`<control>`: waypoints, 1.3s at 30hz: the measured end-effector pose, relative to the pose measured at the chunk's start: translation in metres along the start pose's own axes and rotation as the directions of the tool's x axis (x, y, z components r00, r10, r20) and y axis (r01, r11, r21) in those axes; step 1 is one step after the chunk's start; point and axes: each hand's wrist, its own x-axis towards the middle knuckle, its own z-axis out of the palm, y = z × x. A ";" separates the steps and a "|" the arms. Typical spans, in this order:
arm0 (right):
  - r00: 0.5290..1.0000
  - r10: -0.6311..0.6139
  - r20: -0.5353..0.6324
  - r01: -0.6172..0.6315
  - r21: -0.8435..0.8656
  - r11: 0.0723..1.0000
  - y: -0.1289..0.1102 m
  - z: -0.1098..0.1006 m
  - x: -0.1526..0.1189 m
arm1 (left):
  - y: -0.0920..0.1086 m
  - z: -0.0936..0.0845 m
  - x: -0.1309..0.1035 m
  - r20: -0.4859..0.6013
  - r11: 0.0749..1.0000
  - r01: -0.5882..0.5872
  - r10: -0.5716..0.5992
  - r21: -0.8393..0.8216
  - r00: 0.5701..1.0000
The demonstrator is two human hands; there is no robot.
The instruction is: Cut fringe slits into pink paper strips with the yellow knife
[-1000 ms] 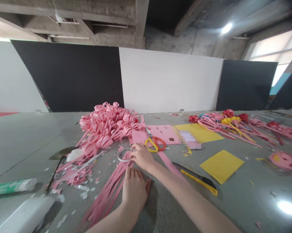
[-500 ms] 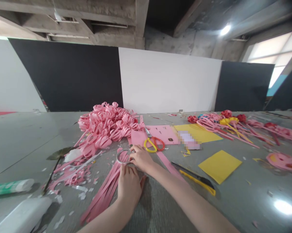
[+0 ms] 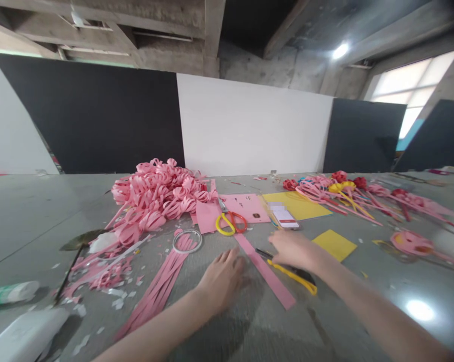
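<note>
Left hand (image 3: 221,281) flat on the grey tabletop (image 3: 249,327), fingers spread, grasping nothing. Right hand (image 3: 292,250) blurred, lying over the yellow utility knife (image 3: 292,275); grip impossible to tell. Between both, a long pink paper strip (image 3: 266,271). Beyond the left fingers, a tape ring (image 3: 187,241) atop pink strips. Farther off, yellow-and-red scissors (image 3: 230,222), a phone (image 3: 285,217).

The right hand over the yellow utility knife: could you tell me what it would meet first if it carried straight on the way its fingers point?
Probably the pink paper strip just beyond the right hand, though depth is uncertain.
</note>
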 end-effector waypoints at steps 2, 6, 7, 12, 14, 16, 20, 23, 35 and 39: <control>0.999 0.045 0.021 -0.045 -0.021 0.999 0.000 0.024 -0.008 | -0.012 0.005 0.015 0.002 0.998 -0.065 0.065 -0.013 0.998; 0.994 0.108 -0.025 -0.109 -0.047 0.993 0.001 0.054 -0.014 | -0.016 0.013 0.029 0.028 0.979 -0.200 0.201 -0.033 0.979; 0.992 0.117 -0.037 -0.119 -0.052 0.992 0.003 0.057 -0.014 | -0.012 0.014 0.027 0.027 0.978 -0.208 0.209 -0.032 0.978; 0.980 0.179 -0.090 -0.186 -0.074 0.980 0.014 0.064 -0.008 | 0.016 0.010 -0.002 0.003 0.990 -0.142 0.142 -0.005 0.990; 0.974 0.197 -0.112 -0.207 -0.083 0.975 0.019 0.067 -0.006 | 0.024 0.006 -0.017 0.014 0.991 -0.136 0.136 -0.012 0.991; 0.970 0.203 -0.133 -0.216 -0.092 0.972 0.024 0.071 -0.004 | 0.026 0.003 -0.030 0.036 0.990 -0.133 0.134 -0.042 0.990; 0.963 0.213 -0.165 -0.233 -0.113 0.966 0.031 0.077 -0.003 | 0.011 0.004 -0.044 0.024 0.994 -0.078 0.080 -0.075 0.996; 0.947 0.176 -0.267 -0.210 -0.103 0.972 0.027 0.076 -0.006 | -0.002 0.007 -0.047 -0.011 0.992 -0.049 0.048 -0.120 0.999; 0.821 -0.410 -0.399 0.562 0.430 0.707 -0.036 0.082 -0.019 | -0.012 0.015 -0.046 -0.101 0.964 -0.096 0.073 -0.247 0.992; 0.843 -0.337 -0.419 0.530 0.538 0.656 -0.035 0.089 -0.015 | -0.011 0.013 -0.046 -0.129 0.946 -0.085 0.046 -0.312 0.991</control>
